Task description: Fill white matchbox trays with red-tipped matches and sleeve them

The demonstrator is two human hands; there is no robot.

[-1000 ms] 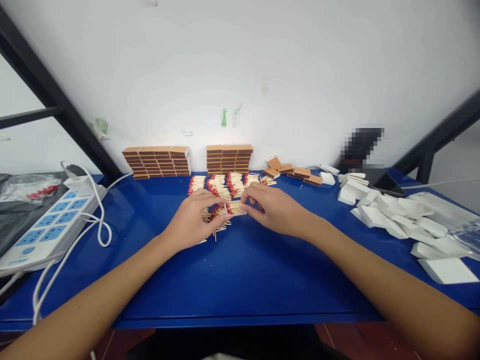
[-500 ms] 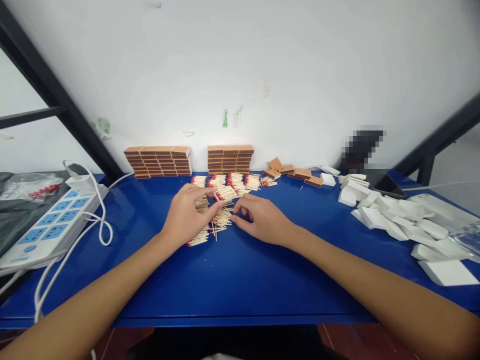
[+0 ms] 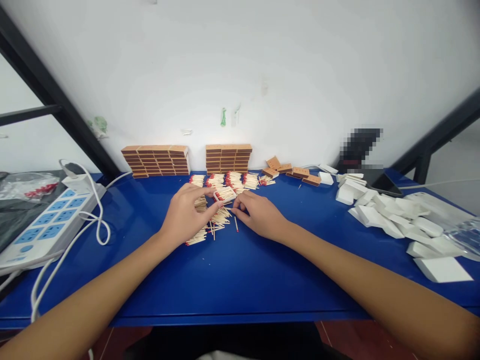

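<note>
My left hand (image 3: pixel 184 214) pinches a small white tray of red-tipped matches (image 3: pixel 225 194) between thumb and fingers, just above the blue table (image 3: pixel 240 270). My right hand (image 3: pixel 258 214) is closed, its fingertips pinching at loose matches beside the tray. A heap of loose matches (image 3: pixel 210 225) lies under and between both hands. One single match (image 3: pixel 236 224) lies apart on the table, just left of my right hand. More bundled matches (image 3: pixel 232 181) sit behind the hands.
Two stacks of brown matchboxes (image 3: pixel 155 161) (image 3: pixel 228 158) stand against the white wall, with loose brown boxes (image 3: pixel 296 172) to their right. Several white box sleeves (image 3: pixel 393 220) are piled at the right. A white power strip (image 3: pixel 48 225) with a cable lies at the left.
Both hands moved the filled tray slightly away from me and up. My right hand slid down to the loose matches, and a single match now lies apart beside it.
</note>
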